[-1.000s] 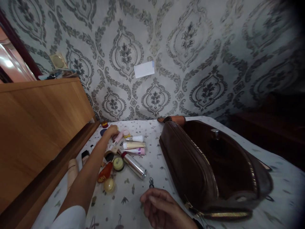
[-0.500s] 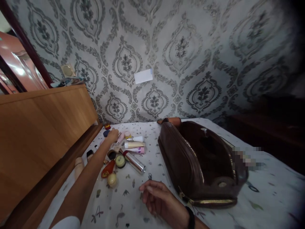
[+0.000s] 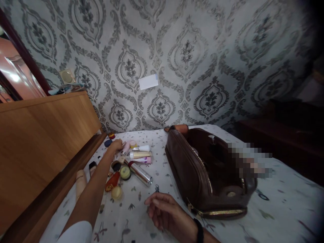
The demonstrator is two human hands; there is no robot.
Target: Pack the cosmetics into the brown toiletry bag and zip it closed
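My left hand (image 3: 117, 145) reaches to the far left of the bed sheet, among scattered cosmetics. Its fingers are bent down and together beside a pink tube (image 3: 126, 148); whatever they grip is hidden. A dark blue lid-like item (image 3: 108, 143) lies just beyond it. Close by are a white-handled brush (image 3: 141, 148), a cream tube (image 3: 141, 155), a silver cylinder (image 3: 142, 174) and a green-lidded jar (image 3: 125, 172). My right hand (image 3: 162, 210) hovers low in front of the brown leather bag (image 3: 182, 165), fingers loosely curled and apart, holding nothing. The bag gapes open.
Along the left edge runs a wooden board (image 3: 50, 131). A beige bottle (image 3: 80, 184) lies near it, partly behind my left forearm. Patterned wallpaper (image 3: 159, 101) closes off the back. An orange-brown rolled item (image 3: 181, 128) sits behind the bag.
The view has shifted slightly, so everything sits a bit further left. My left hand has dipped a little among the cosmetics. My right hand keeps its loose curl beside the bag.
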